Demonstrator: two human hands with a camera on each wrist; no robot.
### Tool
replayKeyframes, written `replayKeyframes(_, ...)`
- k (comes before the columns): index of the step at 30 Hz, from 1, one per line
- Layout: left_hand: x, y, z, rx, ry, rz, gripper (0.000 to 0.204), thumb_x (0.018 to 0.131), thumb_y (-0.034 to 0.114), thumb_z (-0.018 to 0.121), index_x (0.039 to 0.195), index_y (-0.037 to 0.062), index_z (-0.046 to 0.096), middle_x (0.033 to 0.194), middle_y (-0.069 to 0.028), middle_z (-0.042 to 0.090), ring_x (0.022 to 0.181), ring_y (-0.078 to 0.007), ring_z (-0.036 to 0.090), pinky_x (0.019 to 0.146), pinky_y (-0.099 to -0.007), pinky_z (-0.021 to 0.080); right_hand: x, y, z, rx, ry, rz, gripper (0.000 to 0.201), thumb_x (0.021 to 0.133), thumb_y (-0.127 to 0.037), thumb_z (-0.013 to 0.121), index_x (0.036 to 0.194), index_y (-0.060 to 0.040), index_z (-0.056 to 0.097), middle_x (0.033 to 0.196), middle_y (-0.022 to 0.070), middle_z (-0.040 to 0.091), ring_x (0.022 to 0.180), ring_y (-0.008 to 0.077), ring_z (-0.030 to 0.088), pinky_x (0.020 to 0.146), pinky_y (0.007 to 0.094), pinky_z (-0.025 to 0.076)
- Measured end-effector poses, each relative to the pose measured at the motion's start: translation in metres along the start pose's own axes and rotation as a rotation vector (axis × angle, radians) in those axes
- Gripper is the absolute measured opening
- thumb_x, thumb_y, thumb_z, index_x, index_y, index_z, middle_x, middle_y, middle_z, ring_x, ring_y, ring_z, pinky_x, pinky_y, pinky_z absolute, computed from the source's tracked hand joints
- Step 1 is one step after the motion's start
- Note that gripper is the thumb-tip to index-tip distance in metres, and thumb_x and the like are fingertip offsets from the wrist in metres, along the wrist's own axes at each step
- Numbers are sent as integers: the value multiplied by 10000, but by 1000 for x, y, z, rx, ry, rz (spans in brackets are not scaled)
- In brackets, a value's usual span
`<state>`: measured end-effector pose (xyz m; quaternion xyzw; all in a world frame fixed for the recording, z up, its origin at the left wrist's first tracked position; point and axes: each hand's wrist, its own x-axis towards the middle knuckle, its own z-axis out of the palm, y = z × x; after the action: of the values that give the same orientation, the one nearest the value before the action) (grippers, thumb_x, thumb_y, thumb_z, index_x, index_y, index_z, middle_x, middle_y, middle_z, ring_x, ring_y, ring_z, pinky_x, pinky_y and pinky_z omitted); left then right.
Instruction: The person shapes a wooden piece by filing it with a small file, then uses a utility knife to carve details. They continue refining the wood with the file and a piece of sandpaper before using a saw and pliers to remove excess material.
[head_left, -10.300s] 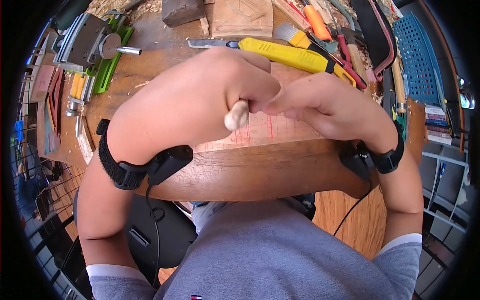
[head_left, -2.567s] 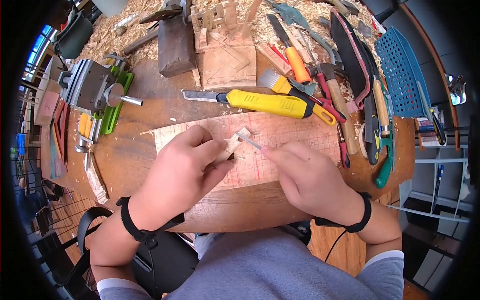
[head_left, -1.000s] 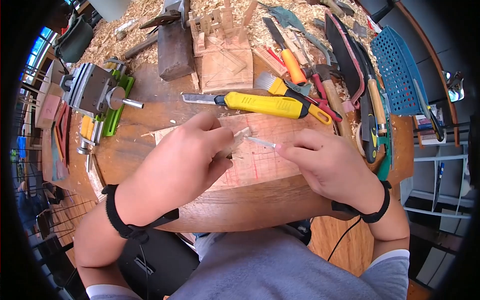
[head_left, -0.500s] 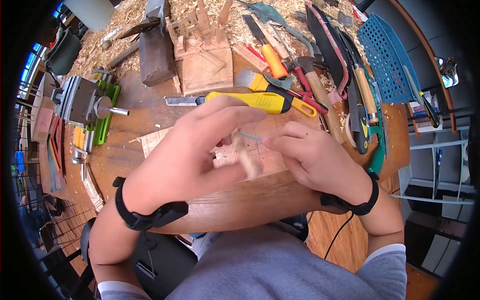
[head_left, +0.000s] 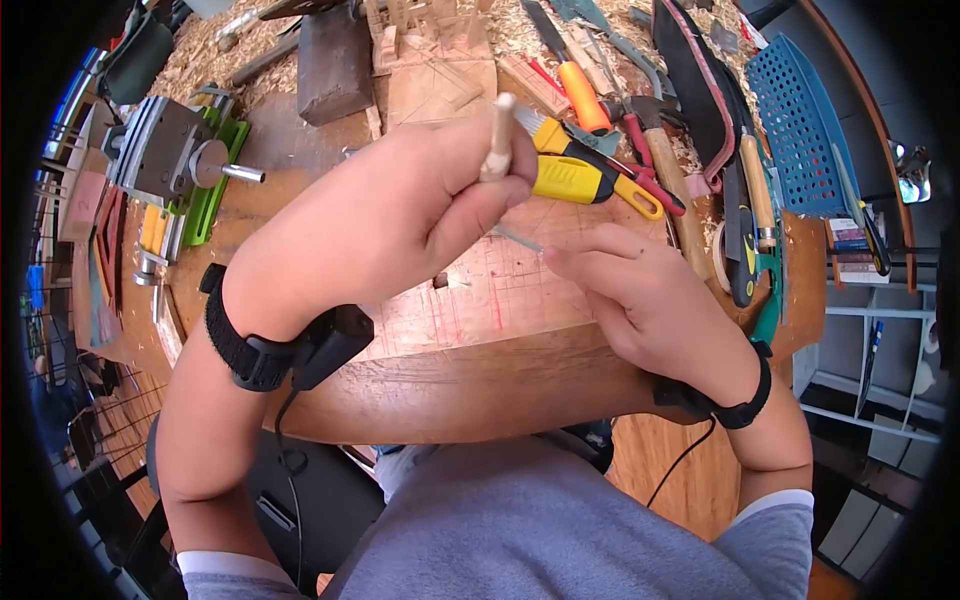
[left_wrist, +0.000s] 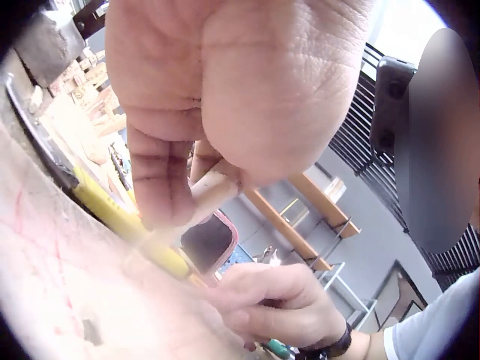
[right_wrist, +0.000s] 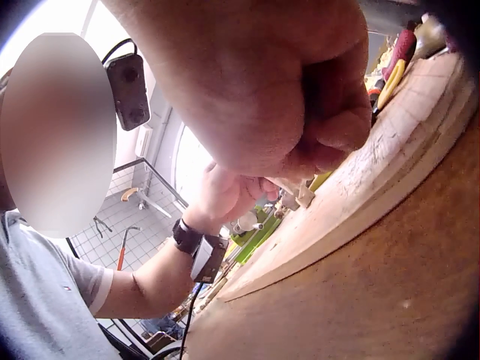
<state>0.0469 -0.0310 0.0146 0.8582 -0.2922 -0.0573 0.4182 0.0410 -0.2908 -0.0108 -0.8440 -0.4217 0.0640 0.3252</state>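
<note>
In the head view my left hand point(head_left: 365, 220) pinches a small carved wooden piece point(head_left: 499, 145) between thumb and fingers, its knobbed end pointing up and away. The left wrist view shows the same pale wood point(left_wrist: 217, 189) between the fingers. My right hand point(head_left: 655, 295), to the right and slightly lower, holds a slim grey tool point(head_left: 518, 239) between thumb and forefinger. Its thin shaft points left, and its far end is hidden behind the left hand. Both hands are over a wooden board point(head_left: 465, 315) marked with red lines.
Behind the hands lie a yellow utility knife point(head_left: 568, 180), an orange-handled tool point(head_left: 584, 98) and a hammer point(head_left: 672, 165). A vise point(head_left: 165, 150) stands at the left, a dark wood block point(head_left: 333, 68) at the back and a blue perforated basket point(head_left: 795, 125) at the right.
My left hand has lifted and turned over, bringing the wooden piece from low over the board to an upright tilt. The right hand keeps the grey tool close by.
</note>
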Motion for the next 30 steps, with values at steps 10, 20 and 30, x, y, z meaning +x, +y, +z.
replayKeyframes(10,-2,-1,1,2,-50,46,107,998,49,532,1060,-30,566,983,-123,607,887,-221,604,816,-317,487,16,14,4,166,-56,16,222,824,30,587,1010,-5,702,888,160,678,845,348,655,743,404,505)
replayKeyframes(20,-1,-1,7,50,-5,92,96,981,37,553,1038,-38,572,932,-123,609,816,-218,604,758,-307,488,19,16,9,195,-7,15,206,833,23,597,996,-12,718,892,156,695,854,315,671,784,388,504)
replayKeyframes(30,2,-2,4,55,-15,46,90,990,49,548,1034,-27,570,953,-95,596,779,-178,579,724,-295,478,13,9,11,178,19,-105,227,819,32,608,1017,-9,711,898,156,690,834,327,668,749,391,525)
